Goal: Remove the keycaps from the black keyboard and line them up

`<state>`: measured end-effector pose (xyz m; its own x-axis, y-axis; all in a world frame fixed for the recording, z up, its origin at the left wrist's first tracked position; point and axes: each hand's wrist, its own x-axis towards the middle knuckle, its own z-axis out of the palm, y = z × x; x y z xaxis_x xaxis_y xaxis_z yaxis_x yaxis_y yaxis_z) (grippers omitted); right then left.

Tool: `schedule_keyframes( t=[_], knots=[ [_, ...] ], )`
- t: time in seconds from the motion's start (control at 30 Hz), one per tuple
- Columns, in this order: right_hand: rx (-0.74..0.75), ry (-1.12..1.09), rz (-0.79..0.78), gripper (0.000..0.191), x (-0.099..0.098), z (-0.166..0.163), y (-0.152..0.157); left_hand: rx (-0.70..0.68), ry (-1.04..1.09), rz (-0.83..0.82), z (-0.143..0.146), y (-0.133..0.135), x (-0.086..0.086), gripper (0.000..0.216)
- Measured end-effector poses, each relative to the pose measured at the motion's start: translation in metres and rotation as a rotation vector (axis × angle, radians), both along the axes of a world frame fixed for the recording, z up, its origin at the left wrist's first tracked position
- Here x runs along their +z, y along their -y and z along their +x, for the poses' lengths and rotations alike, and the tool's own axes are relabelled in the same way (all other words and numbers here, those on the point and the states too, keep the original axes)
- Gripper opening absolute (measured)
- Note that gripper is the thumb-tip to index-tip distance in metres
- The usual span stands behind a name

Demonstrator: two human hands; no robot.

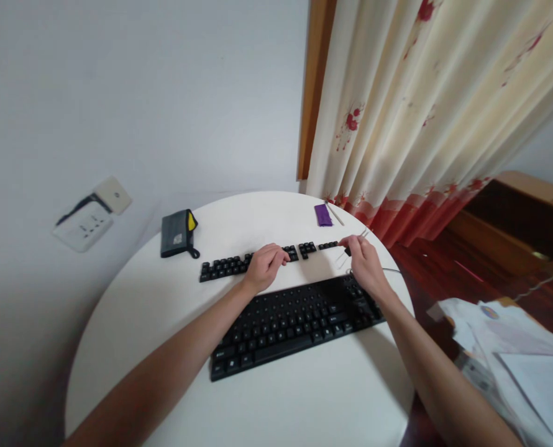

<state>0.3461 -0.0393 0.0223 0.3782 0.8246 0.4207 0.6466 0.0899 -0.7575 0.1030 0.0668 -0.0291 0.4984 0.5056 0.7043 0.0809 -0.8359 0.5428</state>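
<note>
So the left hand (265,266) fingers are curled over the row of loose keycaps (225,267) behind the keyboard (295,326), hiding a few, and I can't tell if they grip any. The right hand (366,264) fingers pinch a thin wire tool (363,234) at the row's end. On the counter (304,403), a grey pouch (178,233) sits way off left of the fingers and a purple thing (323,215) lies just beyond them.

I've got a white round table (304,403) here, plain, no pattern. On it sits a black keyboard (295,326) with pale legends. Toward the far edge there's a row of loose keycaps (225,267), black as well. At the far left edge I see a dark grey pouch (176,234) with a yellow tab, and at the far edge a small purple piece (323,215). The right hand (367,266) pinches a silvery wire puller (363,234). The curtain (420,112) is cream with a red flower print and a pink-and-red hem band.
</note>
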Motion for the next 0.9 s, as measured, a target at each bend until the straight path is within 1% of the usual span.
schedule_keyframes(
  t=[0.1,0.23,0.33,0.47,0.6,0.73,0.9],
  knots=[
    [-0.024,-0.003,-0.056,0.048,-0.001,0.008,0.027,-0.004,0.0,0.019,0.0,0.0,0.002,0.037],
    [-0.03,-0.024,-0.157,0.039,-0.014,0.018,0.053,0.007,-0.011,0.03,0.001,0.002,0.005,0.036],
    [-0.043,-0.002,-0.21,0.039,-0.024,0.026,0.064,0.011,-0.016,0.034,0.0,0.003,0.006,0.036],
    [-0.043,-0.001,-0.235,0.039,-0.033,0.032,0.069,0.019,-0.019,0.035,0.0,0.003,0.008,0.036],
    [-0.038,-0.001,-0.256,0.038,-0.04,0.029,0.07,0.024,-0.018,0.036,0.0,0.003,0.007,0.037],
    [-0.029,0.135,-0.258,0.031,-0.042,0.017,0.072,0.025,-0.022,0.037,0.0,0.001,0.005,0.037],
    [-0.016,0.381,-0.272,0.034,-0.043,0.002,0.073,0.023,-0.02,0.03,0.0,0.002,0.006,0.036]
  ],
)
